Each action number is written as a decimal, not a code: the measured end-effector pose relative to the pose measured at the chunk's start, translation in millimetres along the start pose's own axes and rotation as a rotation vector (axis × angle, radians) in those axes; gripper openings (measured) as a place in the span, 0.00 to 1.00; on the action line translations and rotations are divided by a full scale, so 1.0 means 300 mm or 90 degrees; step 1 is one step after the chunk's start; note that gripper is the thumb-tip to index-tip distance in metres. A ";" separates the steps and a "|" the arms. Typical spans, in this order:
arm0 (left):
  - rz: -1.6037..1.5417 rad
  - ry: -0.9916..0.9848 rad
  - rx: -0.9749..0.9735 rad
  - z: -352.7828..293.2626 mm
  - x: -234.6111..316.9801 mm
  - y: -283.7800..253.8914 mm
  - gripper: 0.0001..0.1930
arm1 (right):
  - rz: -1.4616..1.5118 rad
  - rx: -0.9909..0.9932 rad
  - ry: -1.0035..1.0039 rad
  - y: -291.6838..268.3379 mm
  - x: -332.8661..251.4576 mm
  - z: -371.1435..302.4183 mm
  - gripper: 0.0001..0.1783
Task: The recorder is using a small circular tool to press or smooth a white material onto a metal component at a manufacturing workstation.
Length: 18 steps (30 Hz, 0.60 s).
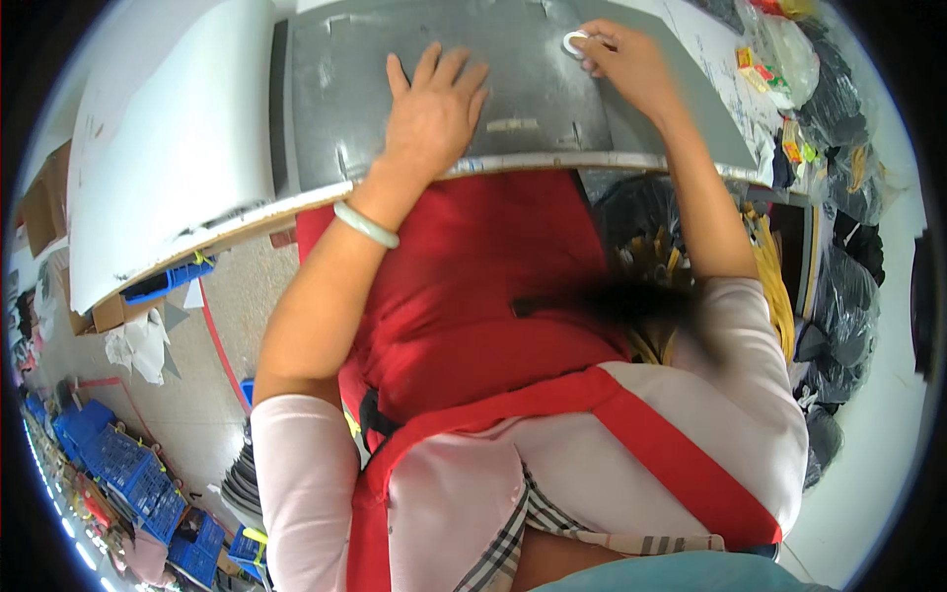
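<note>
My left hand [434, 116] lies with its fingers spread on a dark grey rectangular panel [538, 84] that has small slits and pale marks near its edges. Pinched in my right hand [626, 67] is a small round white piece, disc- or ring-like [571, 44]; its exact kind is unclear. The white piece is over the panel's far right part, close to its right edge. Underneath, a larger grey sheet [681, 109] sticks out to the right of the panel.
A white worktable [247, 210] carries a large white sheet or roll [182, 118] at the left. Bags in clear plastic [838, 296] line the right side. Blue crates [133, 474] stand on the floor at lower left. A blurred dark object [631, 301] hangs before my red apron.
</note>
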<state>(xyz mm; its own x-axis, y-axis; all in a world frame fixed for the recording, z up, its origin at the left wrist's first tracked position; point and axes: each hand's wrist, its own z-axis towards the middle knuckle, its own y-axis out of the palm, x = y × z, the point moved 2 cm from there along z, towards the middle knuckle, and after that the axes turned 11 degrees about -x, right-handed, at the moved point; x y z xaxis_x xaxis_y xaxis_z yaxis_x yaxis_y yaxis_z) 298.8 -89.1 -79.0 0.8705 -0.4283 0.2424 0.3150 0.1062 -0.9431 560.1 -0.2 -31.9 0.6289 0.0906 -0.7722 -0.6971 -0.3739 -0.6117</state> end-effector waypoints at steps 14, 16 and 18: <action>-0.031 -0.003 0.020 -0.006 -0.001 0.013 0.18 | -0.365 0.098 -0.274 0.032 -0.011 0.330 0.14; -0.035 -0.003 0.017 -0.006 0.001 0.010 0.18 | -0.413 0.109 -0.264 0.019 -0.030 0.322 0.13; -0.035 -0.008 0.025 -0.006 0.002 0.005 0.18 | -0.461 0.120 -0.264 0.005 -0.044 0.313 0.13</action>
<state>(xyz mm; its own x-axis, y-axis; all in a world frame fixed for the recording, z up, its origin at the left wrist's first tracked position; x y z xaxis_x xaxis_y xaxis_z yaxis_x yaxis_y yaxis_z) 299.1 -90.9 -80.5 0.8558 -0.4238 0.2966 0.3769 0.1183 -0.9187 518.4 84.8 -38.8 0.7904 0.5920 -0.1574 -0.2405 0.0635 -0.9686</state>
